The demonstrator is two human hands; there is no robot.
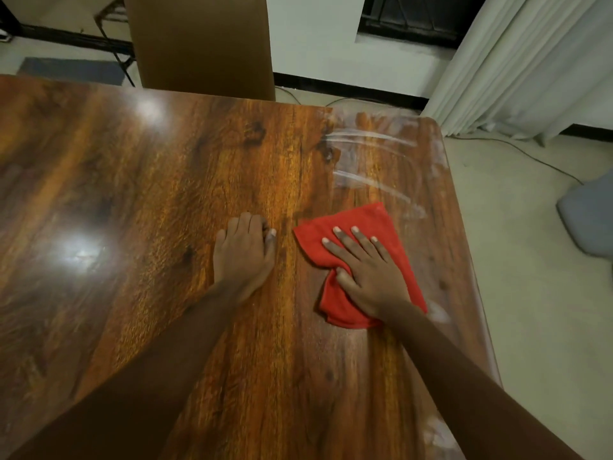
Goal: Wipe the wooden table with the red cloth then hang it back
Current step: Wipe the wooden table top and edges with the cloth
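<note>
Dim warm light; 2 glare patches on the table (99, 194); edges bowed, slightly blurred.

Right hand (368, 273) flat on red cloth (358, 224), pressing it to wooden table (166, 194); left hand (243, 252) rests beside.
</note>
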